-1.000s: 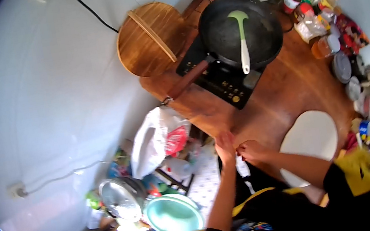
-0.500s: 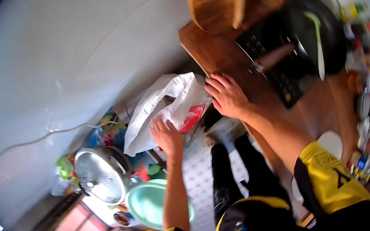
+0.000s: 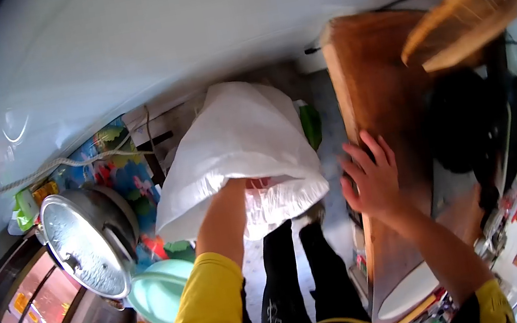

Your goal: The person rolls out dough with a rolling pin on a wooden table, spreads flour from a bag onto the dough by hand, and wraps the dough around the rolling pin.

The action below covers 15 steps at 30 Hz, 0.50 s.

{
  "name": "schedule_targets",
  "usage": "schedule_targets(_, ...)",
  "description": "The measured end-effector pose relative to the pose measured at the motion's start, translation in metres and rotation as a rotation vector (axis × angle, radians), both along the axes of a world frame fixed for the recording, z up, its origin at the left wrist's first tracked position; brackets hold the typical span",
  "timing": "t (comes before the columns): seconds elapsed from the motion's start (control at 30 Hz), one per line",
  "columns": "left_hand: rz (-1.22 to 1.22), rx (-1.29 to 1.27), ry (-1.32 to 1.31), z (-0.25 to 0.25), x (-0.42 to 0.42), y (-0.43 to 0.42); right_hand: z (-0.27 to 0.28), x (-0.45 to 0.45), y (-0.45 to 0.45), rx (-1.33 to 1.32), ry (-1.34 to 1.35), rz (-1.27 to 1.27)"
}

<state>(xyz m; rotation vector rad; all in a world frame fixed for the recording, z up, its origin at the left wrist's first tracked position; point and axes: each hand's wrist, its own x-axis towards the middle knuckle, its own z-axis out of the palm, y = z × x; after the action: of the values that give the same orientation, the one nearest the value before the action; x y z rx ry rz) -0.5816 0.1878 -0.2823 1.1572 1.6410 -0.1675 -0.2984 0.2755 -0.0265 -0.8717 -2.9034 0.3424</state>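
I find the left hand hidden inside the white bag point(image 3: 237, 131) beside the left edge of the desk point(image 3: 378, 61), its fingers' state undeterminable, while the right hand point(image 3: 374, 177), fingers spread and holding nothing, is at that edge, apparently for balance.

Passable through narrow gap between white plastic sack point(image 3: 239, 124) and wooden table point(image 3: 378, 64), crowded by right hand point(image 3: 374, 185). Blocked leftward by lidded pot point(image 3: 86, 246) and mint-green basin point(image 3: 160, 295); partly filled, at sack's mouth, by left forearm point(image 3: 222, 222).

The left arm point(image 3: 220, 225) is slanting into a white sack point(image 3: 233, 131); the splayed right hand point(image 3: 372, 177) is overlapping a wooden table's left edge point(image 3: 344, 94).
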Motion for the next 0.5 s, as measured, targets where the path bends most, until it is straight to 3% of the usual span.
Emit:
schedule_targets(0.27, 0.138, 0.036, 0.185, -0.149, 0.028, 0.012, 0.01, -0.01, -0.007, -0.012, -0.178, -0.044)
schedule_targets(0.37, 0.221, 0.071, 0.201, -0.175, 0.042, 0.003, -0.001, 0.001, -0.007, -0.001, -0.177, -0.04)
schedule_targets(0.5, 0.4, 0.154, 0.155, -0.161, 0.046, -0.019, -0.002, 0.007, -0.014, 0.035, -0.177, -0.021)
